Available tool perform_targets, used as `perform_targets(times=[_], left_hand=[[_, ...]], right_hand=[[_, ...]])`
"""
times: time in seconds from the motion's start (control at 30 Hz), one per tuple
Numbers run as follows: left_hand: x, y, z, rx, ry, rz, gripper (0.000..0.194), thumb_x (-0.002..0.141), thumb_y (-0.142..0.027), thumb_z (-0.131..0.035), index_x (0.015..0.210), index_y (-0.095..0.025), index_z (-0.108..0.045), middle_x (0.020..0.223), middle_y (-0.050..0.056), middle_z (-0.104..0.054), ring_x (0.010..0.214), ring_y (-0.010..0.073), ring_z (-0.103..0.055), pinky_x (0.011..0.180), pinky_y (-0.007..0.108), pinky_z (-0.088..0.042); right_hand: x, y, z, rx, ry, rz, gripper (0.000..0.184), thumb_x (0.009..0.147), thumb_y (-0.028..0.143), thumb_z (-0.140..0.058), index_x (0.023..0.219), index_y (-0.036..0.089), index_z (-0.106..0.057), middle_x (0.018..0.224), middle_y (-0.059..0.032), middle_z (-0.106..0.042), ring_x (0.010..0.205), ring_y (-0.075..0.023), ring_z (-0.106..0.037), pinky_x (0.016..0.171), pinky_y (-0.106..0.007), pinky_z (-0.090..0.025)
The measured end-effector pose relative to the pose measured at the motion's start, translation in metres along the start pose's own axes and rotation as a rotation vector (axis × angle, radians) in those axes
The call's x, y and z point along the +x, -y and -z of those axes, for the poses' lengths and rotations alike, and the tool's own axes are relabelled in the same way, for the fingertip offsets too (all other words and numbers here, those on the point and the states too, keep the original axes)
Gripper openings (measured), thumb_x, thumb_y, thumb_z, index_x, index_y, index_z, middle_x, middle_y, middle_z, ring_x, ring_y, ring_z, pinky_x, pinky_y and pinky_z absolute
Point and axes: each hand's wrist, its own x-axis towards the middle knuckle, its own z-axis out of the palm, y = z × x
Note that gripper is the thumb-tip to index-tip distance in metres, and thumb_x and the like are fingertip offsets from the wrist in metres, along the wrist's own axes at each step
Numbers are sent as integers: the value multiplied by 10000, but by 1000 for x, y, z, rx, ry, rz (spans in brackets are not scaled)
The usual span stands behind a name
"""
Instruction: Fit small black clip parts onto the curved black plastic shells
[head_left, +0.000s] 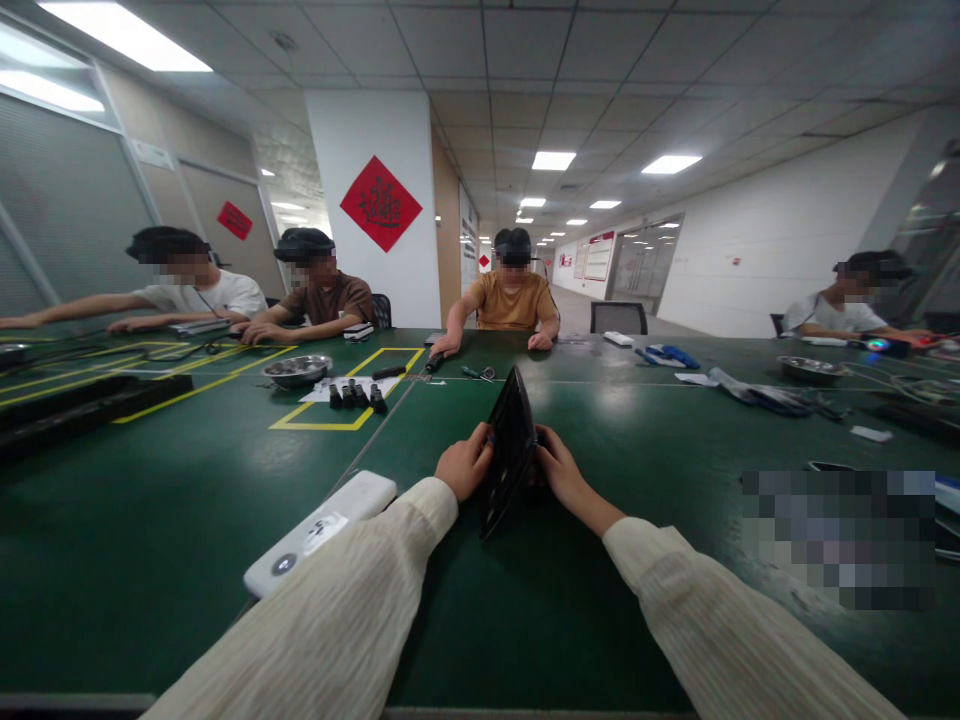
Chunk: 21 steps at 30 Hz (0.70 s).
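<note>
A thin, dark flat panel (507,460) stands nearly edge-on to me and tilted, over the middle of the green table (555,640). My left hand (466,462) grips its left face, with the thumb and fingers closed against it. On the other side, my right hand (566,475) is closed at the panel's right edge, and some of its fingers are hidden behind the panel. Exactly what kind of panel it is, I cannot make out. Beside my left forearm lies a long white device (322,535) with a round dark spot.
Several small black cylinders (358,396) and a metal bowl (297,370) sit left, near yellow tape. Across the table, a person in an orange shirt (514,303) holds a dark tool (435,362). Gloves (757,390) and another metal bowl (810,369) lie right. More people sit around.
</note>
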Motion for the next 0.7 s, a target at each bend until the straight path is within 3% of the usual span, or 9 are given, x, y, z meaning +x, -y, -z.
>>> perform_targets(times=[0.37, 0.7], left_hand=[[2, 4, -4, -49, -15, -45, 275, 907, -293, -300, 1108, -216, -470, 675, 5, -622, 662, 195, -611, 607, 268, -349], [1, 5, -6, -90, -26, -28, 225, 917, -296, -313, 1101, -232, -427, 692, -6, -630, 675, 191, -623, 632, 262, -374]], right_hand=[[1, -5, 1, 22, -12, 1, 404, 857, 386, -490, 1235, 249, -531, 890, -38, -603, 592, -157, -573, 417, -252, -473], [1, -6, 0, 10, -29, 22, 405, 861, 376, -481, 1236, 233, -534, 869, -30, -609, 524, -130, -546, 402, -241, -460]])
